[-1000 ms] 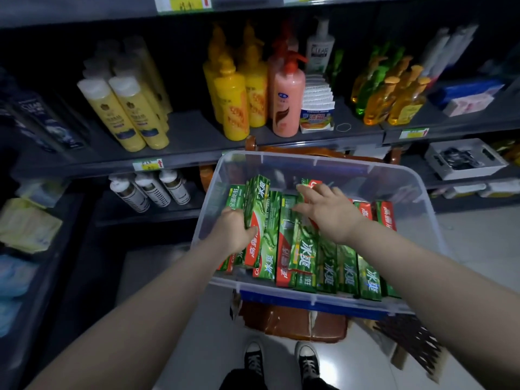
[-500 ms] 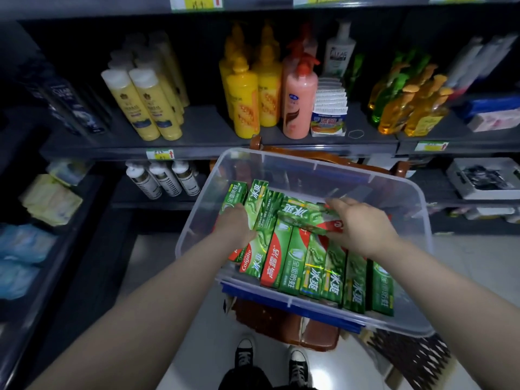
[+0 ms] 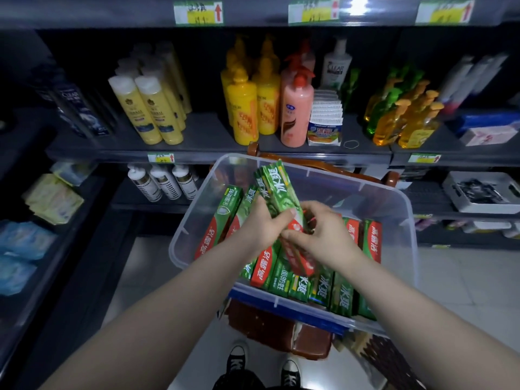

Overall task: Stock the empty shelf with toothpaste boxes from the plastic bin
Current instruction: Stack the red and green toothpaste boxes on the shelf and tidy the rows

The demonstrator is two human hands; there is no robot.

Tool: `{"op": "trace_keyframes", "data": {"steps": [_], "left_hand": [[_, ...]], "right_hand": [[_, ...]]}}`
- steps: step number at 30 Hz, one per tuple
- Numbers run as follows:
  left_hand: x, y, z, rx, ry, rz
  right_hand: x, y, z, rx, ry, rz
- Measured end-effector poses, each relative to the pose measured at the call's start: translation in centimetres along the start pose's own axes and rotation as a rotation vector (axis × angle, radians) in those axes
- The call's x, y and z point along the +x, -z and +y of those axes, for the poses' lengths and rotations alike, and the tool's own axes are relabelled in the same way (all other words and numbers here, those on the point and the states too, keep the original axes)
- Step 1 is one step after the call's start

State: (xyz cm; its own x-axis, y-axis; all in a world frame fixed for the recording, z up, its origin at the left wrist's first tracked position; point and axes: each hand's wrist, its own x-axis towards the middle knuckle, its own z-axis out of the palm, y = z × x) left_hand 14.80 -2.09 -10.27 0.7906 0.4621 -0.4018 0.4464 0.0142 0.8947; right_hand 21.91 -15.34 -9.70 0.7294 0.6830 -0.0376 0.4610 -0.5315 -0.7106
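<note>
You are facing a dim shop aisle with dark shelving [image 3: 208, 136], and the clear plastic bin [image 3: 405, 212] sits in front of you, below the shelf of bottles.

Your left grip [image 3: 261, 226] is curled round a few green toothpaste boxes [image 3: 277, 192]. The thumb lies across their front, and the boxes are lifted above the bin and tilted, with the top ends leaning away from you. Your right grip [image 3: 323, 235] meets them lower down, its fingertips pinching the red bottom end just beside your left thumb. Both grips are closed on the same boxes, and I can't tell how many boxes there are.

Below your hands the loose boxes [image 3: 371, 243] lie packed in the bin, some on edge, and one [image 3: 222, 218] leans against the left wall. The bin rests on a brown wooden seat [image 3: 281, 327].

On the shelf behind it stand yellow pump bottles [image 3: 242, 108] and a pink pump bottle [image 3: 297, 108], touching side by side. Your black sneakers [image 3: 236, 361] show on the tiled floor below.
</note>
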Motion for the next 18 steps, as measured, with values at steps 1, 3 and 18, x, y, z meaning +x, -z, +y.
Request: {"op": "trace_keyframes", "data": {"steps": [1, 3, 18], "left_hand": [[-0.1, 0.8, 0.3, 0.005, -0.027, 0.080], [-0.8, 3.0, 1.3, 0.131, -0.113, 0.239], [-8.7, 14.5, -0.2, 0.619, -0.174, 0.652]], "right_hand": [[0.1, 0.0, -0.4, 0.017, 0.054, -0.058], [0.7, -0.1, -0.7, -0.019, 0.145, -0.116], [9.3, -10.2, -3.2, -0.877, 0.683, -0.468]]}}
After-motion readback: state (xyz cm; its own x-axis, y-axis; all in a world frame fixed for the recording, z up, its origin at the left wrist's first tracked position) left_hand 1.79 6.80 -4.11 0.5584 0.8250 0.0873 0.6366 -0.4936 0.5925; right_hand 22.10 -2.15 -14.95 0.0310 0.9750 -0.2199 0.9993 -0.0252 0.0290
